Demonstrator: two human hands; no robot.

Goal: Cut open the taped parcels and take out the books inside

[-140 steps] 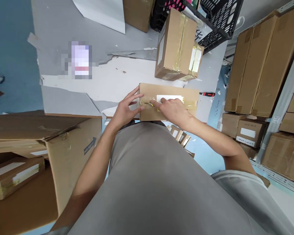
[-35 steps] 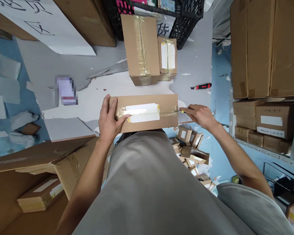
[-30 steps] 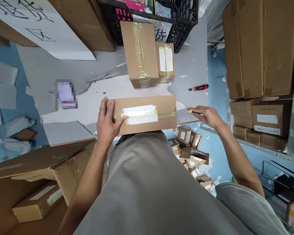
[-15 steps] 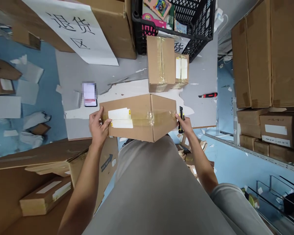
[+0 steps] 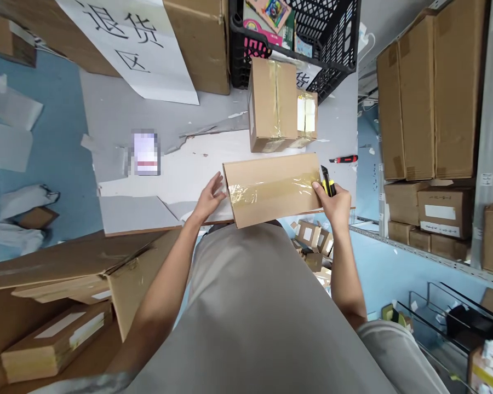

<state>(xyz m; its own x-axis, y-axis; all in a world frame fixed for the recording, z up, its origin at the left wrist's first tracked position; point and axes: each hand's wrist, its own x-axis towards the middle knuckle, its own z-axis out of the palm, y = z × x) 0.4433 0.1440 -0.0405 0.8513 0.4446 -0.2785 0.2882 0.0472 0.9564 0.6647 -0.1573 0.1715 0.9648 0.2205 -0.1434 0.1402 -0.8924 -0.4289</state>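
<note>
A taped cardboard box [image 5: 273, 191] is held at the table's front edge, close to my body, with a strip of shiny clear tape along its visible face. My right hand [image 5: 336, 207] grips its right end, thumb on the face. That same hand also holds a black-and-yellow utility knife [image 5: 328, 183], pointing up and away from me. My left hand [image 5: 209, 198] is just off the box's left end, fingers apart and holding nothing. The box's underside is hidden.
Two taped boxes [image 5: 274, 104] stand behind, before a black crate [image 5: 332, 71]. A red-and-black utility knife [image 5: 345, 159] lies right, a blurred phone [image 5: 145, 153] left. A large open carton [image 5: 139, 268] is at lower left. Shelved cartons [image 5: 456, 93] stand at right.
The box has been turned, so its white labels no longer show and a taped face does. It has shifted right with my right hand. My left hand has let go and moved right.
</note>
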